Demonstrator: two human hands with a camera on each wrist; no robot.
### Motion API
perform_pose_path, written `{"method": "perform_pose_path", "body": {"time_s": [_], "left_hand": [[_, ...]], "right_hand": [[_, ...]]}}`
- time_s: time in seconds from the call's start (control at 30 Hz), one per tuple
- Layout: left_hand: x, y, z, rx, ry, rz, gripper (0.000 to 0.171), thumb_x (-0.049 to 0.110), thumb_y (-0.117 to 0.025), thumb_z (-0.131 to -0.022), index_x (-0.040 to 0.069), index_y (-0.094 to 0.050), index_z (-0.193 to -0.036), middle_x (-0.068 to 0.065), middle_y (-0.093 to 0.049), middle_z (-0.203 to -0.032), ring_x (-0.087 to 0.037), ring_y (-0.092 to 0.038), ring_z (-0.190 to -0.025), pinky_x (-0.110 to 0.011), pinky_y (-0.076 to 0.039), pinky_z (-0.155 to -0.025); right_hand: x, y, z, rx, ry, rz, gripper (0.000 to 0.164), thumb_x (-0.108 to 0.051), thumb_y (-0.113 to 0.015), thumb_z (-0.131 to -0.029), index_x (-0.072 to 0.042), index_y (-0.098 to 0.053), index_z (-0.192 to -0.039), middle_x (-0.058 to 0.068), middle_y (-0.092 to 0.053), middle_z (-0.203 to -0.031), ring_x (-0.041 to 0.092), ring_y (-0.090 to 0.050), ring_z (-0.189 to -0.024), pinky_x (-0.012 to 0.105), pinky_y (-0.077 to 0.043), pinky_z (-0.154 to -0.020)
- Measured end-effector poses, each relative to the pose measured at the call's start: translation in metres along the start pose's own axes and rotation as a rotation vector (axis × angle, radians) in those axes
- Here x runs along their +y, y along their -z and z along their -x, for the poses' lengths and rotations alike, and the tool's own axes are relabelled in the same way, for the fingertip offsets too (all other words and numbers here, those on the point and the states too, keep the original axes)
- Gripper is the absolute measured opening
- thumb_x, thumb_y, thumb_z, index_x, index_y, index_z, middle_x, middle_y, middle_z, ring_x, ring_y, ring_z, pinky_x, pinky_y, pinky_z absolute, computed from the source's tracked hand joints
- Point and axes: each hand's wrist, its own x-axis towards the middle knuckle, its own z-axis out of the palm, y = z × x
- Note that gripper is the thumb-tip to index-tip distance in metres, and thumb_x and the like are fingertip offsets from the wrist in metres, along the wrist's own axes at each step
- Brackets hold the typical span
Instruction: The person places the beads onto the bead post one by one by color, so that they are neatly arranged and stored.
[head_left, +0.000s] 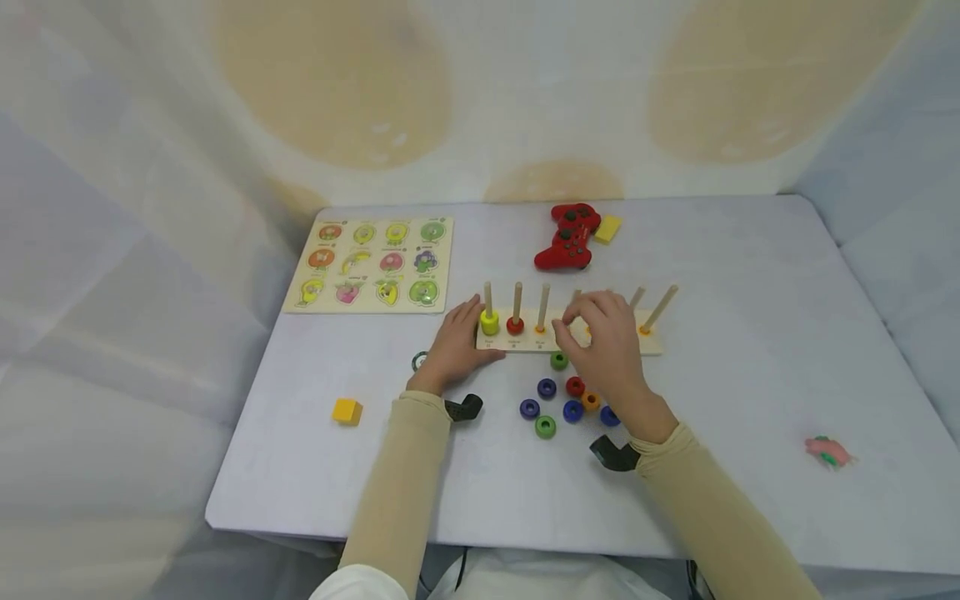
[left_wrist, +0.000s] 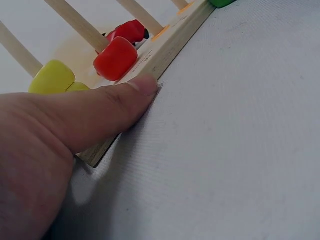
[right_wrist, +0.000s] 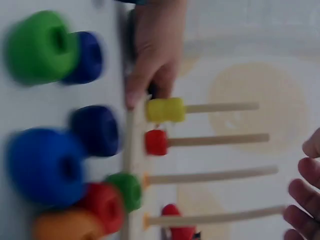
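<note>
Pegboard (head_left: 527,342) lies gripped by your left hand (head_left: 456,346); your right hand (head_left: 611,342), its hold unclear, is over the pegs (head_left: 544,305), rings (head_left: 572,416) beside it, controller (head_left: 567,240) beyond.

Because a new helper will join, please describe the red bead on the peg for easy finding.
On the white table, the left hand grips a wooden peg board. The red bead sits on the second peg from that hand, single, unlike the stacked yellow beads beside it.

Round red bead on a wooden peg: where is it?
In the head view, the red bead sits on the second peg from the left, right of the stacked yellow beads.
</note>
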Motion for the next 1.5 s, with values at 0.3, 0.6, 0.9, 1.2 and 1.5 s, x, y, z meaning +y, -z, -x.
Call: {"method": "perform_pose_path", "body": {"time_s": [0.3, 0.6, 0.9, 1.2, 1.5], "left_hand": [[-0.001, -0.001, 0.003, 0.007, -0.003, 0.013, 0.1, 0.05, -0.08, -0.085, 0.017, -0.026, -0.163, 0.003, -0.014, -0.173, -0.025, -0.013, -0.16, -0.045, -0.016, -0.132], [0.002, -0.001, 0.002, 0.005, 0.006, 0.021, 0.101, 0.05, -0.08, -0.085, 0.017, -0.025, -0.163, 0.003, -0.013, -0.174, -0.025, -0.013, -0.16, -0.044, -0.016, -0.132], [0.002, 0.0, 0.003, -0.009, 0.012, 0.011, 0.101, 0.051, -0.079, -0.085, 0.019, -0.024, -0.164, 0.004, -0.012, -0.174, -0.023, -0.012, -0.16, -0.043, -0.016, -0.132], [-0.001, -0.001, 0.003, 0.002, 0.002, 0.014, 0.098, 0.051, -0.079, -0.086, 0.018, -0.027, -0.162, 0.003, -0.014, -0.173, -0.026, -0.014, -0.16, -0.045, -0.018, -0.132], [-0.002, -0.002, 0.002, 0.006, 0.005, 0.014, 0.099, 0.053, -0.079, -0.085, 0.021, -0.027, -0.162, 0.004, -0.014, -0.173, -0.024, -0.014, -0.16, -0.047, -0.018, -0.132]], "right_hand": [[0.024, -0.008, 0.064, -0.428, -0.266, 0.252, 0.03, -0.034, -0.079, -0.086, -0.01, -0.074, -0.102, 0.014, -0.069, -0.116, 0.037, -0.058, -0.119, 0.056, -0.052, -0.094], [0.021, -0.008, 0.069, -0.381, -0.354, 0.309, 0.029, -0.03, -0.08, -0.085, -0.006, -0.073, -0.1, 0.017, -0.064, -0.124, 0.039, -0.052, -0.124, 0.057, -0.049, -0.095], [0.012, -0.004, 0.055, -0.18, -0.263, 0.246, 0.029, -0.028, -0.083, -0.083, -0.006, -0.074, -0.1, 0.016, -0.066, -0.122, 0.038, -0.055, -0.122, 0.058, -0.043, -0.102], [-0.022, -0.002, -0.02, -0.014, 0.034, 0.131, 0.034, -0.026, -0.085, -0.084, -0.005, -0.072, -0.106, 0.014, -0.068, -0.119, 0.035, -0.058, -0.118, 0.055, -0.048, -0.1], [-0.028, -0.014, -0.061, -0.088, 0.042, 0.226, 0.032, -0.033, -0.082, -0.086, -0.007, -0.075, -0.105, 0.01, -0.07, -0.115, 0.033, -0.059, -0.116, 0.05, -0.05, -0.091]]}}
